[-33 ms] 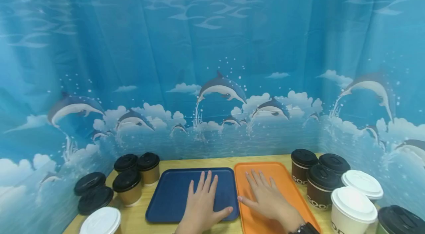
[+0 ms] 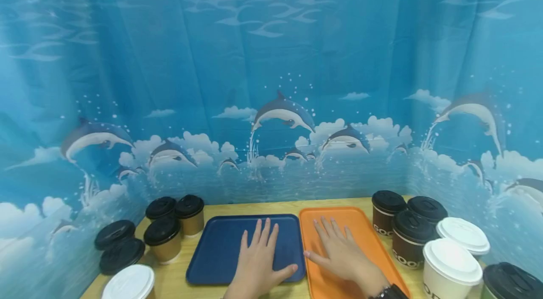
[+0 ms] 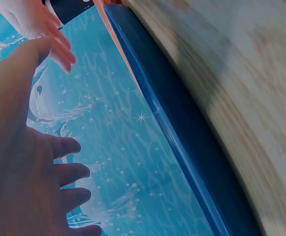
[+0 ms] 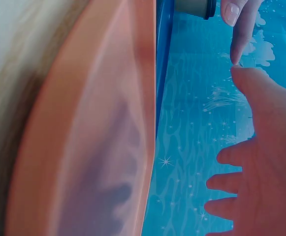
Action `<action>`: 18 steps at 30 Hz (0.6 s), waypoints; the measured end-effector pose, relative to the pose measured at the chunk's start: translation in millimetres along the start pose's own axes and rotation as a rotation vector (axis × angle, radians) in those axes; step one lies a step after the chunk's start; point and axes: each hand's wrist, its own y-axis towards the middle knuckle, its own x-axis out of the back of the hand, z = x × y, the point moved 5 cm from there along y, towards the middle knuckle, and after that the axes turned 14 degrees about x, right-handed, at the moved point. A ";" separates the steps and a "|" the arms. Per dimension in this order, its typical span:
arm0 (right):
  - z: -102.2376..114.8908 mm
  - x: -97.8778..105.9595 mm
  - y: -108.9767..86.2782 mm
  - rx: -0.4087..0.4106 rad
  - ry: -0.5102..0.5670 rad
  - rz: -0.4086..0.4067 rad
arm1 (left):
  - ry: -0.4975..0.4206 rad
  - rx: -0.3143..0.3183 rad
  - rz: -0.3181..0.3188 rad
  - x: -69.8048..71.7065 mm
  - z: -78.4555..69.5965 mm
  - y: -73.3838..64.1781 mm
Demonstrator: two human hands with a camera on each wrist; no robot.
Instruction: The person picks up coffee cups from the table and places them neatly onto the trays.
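Observation:
My left hand (image 2: 256,261) is over the dark blue tray (image 2: 216,247), palm down with its fingers spread. In the left wrist view a gap shows between that hand (image 3: 29,172) and the tray's rim (image 3: 157,108). Fingers also spread, my right hand (image 2: 341,254) hovers over the orange tray (image 2: 360,226) beside the blue one. The right wrist view has this hand (image 4: 270,157) apart from the orange rim (image 4: 145,113), its shadow falling on the tray. Neither hand holds anything. The two trays lie side by side, nearly touching.
Left of the trays stand several tan paper cups (image 2: 169,249) with black lids and a white-lidded cup (image 2: 130,282). On the right are dark brown cups (image 2: 403,242), white cups (image 2: 449,275) and a black-lidded cup (image 2: 513,282). A dolphin-print curtain (image 2: 271,53) surrounds the wooden table (image 2: 254,208).

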 end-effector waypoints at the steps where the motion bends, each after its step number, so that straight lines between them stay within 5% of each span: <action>1: 0.5 0.2 0.3 0.001 0.003 0.001 | -0.001 0.000 -0.001 0.2 0.3 -0.2; 18: 8.8 -4.7 3.7 0.086 -0.019 0.041 | -0.005 -0.018 -0.012 -1.7 3.4 -2.7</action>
